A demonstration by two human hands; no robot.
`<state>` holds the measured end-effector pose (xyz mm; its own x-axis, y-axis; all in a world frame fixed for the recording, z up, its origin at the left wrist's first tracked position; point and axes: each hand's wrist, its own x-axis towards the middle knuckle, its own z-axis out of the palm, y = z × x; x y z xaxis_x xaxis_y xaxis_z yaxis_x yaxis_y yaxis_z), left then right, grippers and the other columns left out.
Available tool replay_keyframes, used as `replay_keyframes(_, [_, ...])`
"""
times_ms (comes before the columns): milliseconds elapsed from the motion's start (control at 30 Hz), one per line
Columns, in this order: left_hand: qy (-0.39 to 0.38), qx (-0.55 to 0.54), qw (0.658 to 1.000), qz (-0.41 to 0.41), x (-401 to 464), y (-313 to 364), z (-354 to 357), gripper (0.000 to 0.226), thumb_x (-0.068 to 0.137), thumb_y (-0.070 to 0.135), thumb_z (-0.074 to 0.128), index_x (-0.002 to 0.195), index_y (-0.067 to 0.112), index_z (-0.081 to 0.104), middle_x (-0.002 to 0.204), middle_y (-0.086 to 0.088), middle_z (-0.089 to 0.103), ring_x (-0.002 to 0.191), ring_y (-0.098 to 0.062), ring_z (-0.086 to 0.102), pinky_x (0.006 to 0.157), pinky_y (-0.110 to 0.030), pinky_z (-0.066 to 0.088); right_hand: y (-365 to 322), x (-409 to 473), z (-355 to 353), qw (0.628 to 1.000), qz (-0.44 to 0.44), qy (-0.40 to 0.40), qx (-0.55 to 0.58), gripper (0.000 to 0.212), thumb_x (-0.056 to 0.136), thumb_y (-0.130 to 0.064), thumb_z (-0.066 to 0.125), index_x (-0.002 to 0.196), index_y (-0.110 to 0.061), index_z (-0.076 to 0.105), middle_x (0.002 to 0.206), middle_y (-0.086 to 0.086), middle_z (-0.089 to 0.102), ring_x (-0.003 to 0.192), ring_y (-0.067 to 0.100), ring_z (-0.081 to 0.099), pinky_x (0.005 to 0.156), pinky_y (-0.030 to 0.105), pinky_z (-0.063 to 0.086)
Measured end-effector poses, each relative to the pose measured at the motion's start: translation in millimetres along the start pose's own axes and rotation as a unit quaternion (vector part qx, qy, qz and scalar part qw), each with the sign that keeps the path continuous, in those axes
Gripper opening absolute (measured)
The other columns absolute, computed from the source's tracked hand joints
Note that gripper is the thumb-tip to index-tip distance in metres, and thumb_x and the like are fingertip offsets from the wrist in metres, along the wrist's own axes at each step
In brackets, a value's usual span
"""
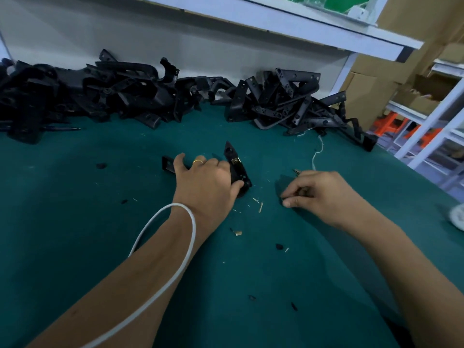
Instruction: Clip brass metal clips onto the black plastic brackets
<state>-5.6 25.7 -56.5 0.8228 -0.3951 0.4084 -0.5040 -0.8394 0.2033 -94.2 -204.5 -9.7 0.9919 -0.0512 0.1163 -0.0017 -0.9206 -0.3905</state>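
Head view: we see the left hand (206,179) gripping a black bracket (237,169) at table centre, a brass clip (236,161) already on it. Right hand (319,190) is curled, fingertips pinched; what it holds we cannot tell. Loose clip (238,233) lies near. Bracket piles (288,101) far; white cable (173,247) over the left wrist; green mat (100,222), white shelf (276,23).

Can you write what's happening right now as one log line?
left hand: grips black bracket, brass clip on it | right hand: pinching something small, unclear | surface: green mat
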Motion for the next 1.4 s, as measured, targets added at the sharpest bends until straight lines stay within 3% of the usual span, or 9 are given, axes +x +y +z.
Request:
replay_keyframes(167, [0.005,0.004,1.0,0.0,0,-1,1,0.044,0.097,0.061,0.052,0.102,0.019,0.066,0.097,0.002,0.068,0.114,-0.028,0.06,0.115,-0.061,0.025,-4,9,0,0.999,0.022,-0.021,0.015,0.017,0.084,-0.017,0.086,0.081,-0.023,0.07,0.084,-0.009,0.067,0.074,0.005,0.057,0.07,0.012,0.043])
replay_keyframes(233, [0.008,0.001,1.0,0.003,1,-1,1,0.044,0.097,0.061,0.051,0.099,0.019,0.065,0.095,0.002,0.067,0.112,-0.028,0.06,0.115,-0.061,0.025,-10,19,2,0.993,0.007,0.022,0.113,0.012,0.088,-0.014,0.082,0.089,-0.018,0.07,0.083,-0.008,0.066,0.073,0.007,0.057,0.071,0.014,0.044])
replay_keyframes(333, [0.003,0.001,1.0,-0.011,1,-2,2,0.043,0.098,0.06,0.051,0.097,0.019,0.064,0.096,0.002,0.067,0.114,-0.029,0.06,0.116,-0.061,0.023,-25,36,24,0.918,0.004,0.13,0.375,0.016,0.095,-0.004,0.073,0.11,-0.005,0.071,0.082,0.005,0.061,0.07,0.013,0.055,0.067,0.023,0.049])
replay_keyframes(400, [0.008,0.007,1.0,-0.019,1,-2,2,0.043,0.098,0.059,0.052,0.097,0.018,0.064,0.096,0.001,0.067,0.113,-0.029,0.06,0.116,-0.061,0.023,-32,39,45,0.87,0.016,0.172,0.462,0.016,0.096,-0.001,0.07,0.112,-0.002,0.074,0.083,0.009,0.064,0.072,0.016,0.058,0.069,0.026,0.051])
replay_keyframes(467, [0.013,0.013,1.0,-0.021,1,-2,3,0.043,0.097,0.059,0.051,0.097,0.018,0.064,0.094,0.001,0.068,0.11,-0.028,0.061,0.115,-0.06,0.024,-31,37,59,0.854,0.017,0.169,0.492,0.013,0.095,-0.001,0.071,0.107,-0.003,0.075,0.084,0.009,0.071,0.074,0.017,0.065,0.069,0.025,0.055])
replay_keyframes(633, [0.021,0.021,0.999,-0.03,1,1,4,0.044,0.087,0.062,0.051,0.091,0.02,0.062,0.088,0.003,0.067,0.105,-0.028,0.062,0.113,-0.063,0.024,-18,37,60,0.855,0.0,0.119,0.505,0.009,0.094,-0.002,0.073,0.099,-0.008,0.069,0.084,0.008,0.072,0.077,0.018,0.07,0.072,0.026,0.058])
replay_keyframes(767, [0.024,0.02,0.999,-0.029,0,2,3,0.046,0.082,0.063,0.05,0.089,0.019,0.062,0.088,0.002,0.068,0.103,-0.029,0.062,0.113,-0.064,0.026,-15,41,60,0.863,-0.011,0.09,0.497,0.019,0.098,-0.005,0.068,0.115,-0.013,0.072,0.087,0.001,0.07,0.081,0.016,0.066,0.08,0.029,0.057])
replay_keyframes(1000, [0.03,0.025,0.999,-0.023,0,2,4,0.045,0.084,0.061,0.057,0.091,0.017,0.064,0.09,0.0,0.069,0.104,-0.031,0.063,0.112,-0.064,0.027,-21,36,57,0.846,-0.044,0.096,0.523,0.014,0.096,0.004,0.067,0.108,-0.001,0.073,0.093,0.014,0.074,0.087,0.025,0.074,0.084,0.032,0.061])
replay_keyframes(1400, [0.027,0.027,0.999,-0.018,-1,4,2,0.046,0.085,0.062,0.058,0.095,0.018,0.065,0.093,0.0,0.07,0.106,-0.029,0.062,0.113,-0.064,0.026,-24,35,56,0.844,-0.062,0.101,0.523,0.012,0.093,0.004,0.071,0.105,0.005,0.071,0.088,0.014,0.072,0.084,0.025,0.074,0.085,0.037,0.063])
